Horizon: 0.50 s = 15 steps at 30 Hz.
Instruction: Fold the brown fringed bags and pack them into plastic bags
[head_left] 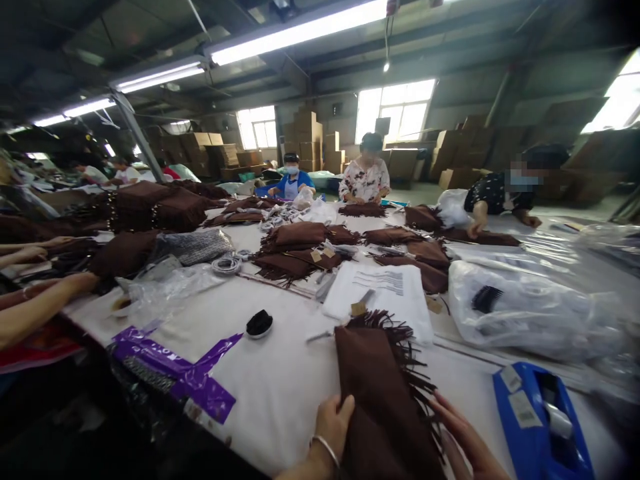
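A dark brown fringed bag lies lengthwise before me, its fringe running along the far end and the right side. My left hand, with a bracelet at the wrist, is closed on the bag's left edge, thumb on top and the other fingers mostly hidden. At the right side, my right hand has its fingers stretched out along the fringe, apparently touching it. A cardboard tag rests by the bag's far end, on a white printed plastic bag.
A blue tape dispenser stands at right, below a clear plastic bag. Purple packaging hangs over the left table edge near a small dish with black material. Brown bags lie beyond; co-workers sit across, and another person's arms reach in at left.
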Available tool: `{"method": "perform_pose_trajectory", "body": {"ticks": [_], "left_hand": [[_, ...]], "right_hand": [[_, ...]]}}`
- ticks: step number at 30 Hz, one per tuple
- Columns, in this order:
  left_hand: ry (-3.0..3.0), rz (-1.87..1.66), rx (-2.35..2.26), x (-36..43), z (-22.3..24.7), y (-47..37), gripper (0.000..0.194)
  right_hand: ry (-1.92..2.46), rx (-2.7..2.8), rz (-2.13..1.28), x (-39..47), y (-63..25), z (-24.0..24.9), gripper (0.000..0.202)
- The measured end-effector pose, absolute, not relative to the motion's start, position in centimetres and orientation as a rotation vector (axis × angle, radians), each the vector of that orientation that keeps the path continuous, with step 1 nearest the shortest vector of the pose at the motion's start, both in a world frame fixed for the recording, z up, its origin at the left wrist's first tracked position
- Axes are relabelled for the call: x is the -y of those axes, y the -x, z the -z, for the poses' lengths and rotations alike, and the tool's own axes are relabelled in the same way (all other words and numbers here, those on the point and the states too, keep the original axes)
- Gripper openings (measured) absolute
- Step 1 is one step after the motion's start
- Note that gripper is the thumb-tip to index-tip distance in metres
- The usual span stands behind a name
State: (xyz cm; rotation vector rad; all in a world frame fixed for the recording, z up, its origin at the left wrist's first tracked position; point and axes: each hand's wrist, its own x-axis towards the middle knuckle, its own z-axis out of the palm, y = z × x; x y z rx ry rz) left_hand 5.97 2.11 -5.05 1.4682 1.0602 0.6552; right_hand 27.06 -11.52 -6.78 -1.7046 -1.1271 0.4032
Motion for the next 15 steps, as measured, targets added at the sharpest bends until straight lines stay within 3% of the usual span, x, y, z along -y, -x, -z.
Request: {"method": "perform_pose_trajectory", "body": {"ticks": [3, 6, 10, 13, 15], "left_hand": [[-1.440, -0.395, -0.823, 1.8, 6.1, -4.3, 0.037], [-1.529, -0.121, -0.747, 3.0, 5.3, -3.1, 0.025], [-1.103, -0.138, -0.910, 2.3, 4.3, -1.5, 0.042], [-0.959, -0.218, -0.939, 1.6, 4.0, -0.1, 0.057], [-1.078, -0.243, -0.967, 0.9, 3.5, 0.8, 0.057]], "right_hand": [[1.601, 1.671, -0.223, 10.2, -22.9, 5.6, 0.050], [1.578, 2.027, -0.030, 9.0, -20.1, 8.0, 0.066], [1.613, 2.164, 0.329, 8.6, -19.8, 12.0, 0.075], [1.577, 2.240, 0.393, 8.7, -21.0, 11.6, 0.075], [1.580, 2.275, 0.346, 8.6, -22.0, 10.3, 0.076]]}}
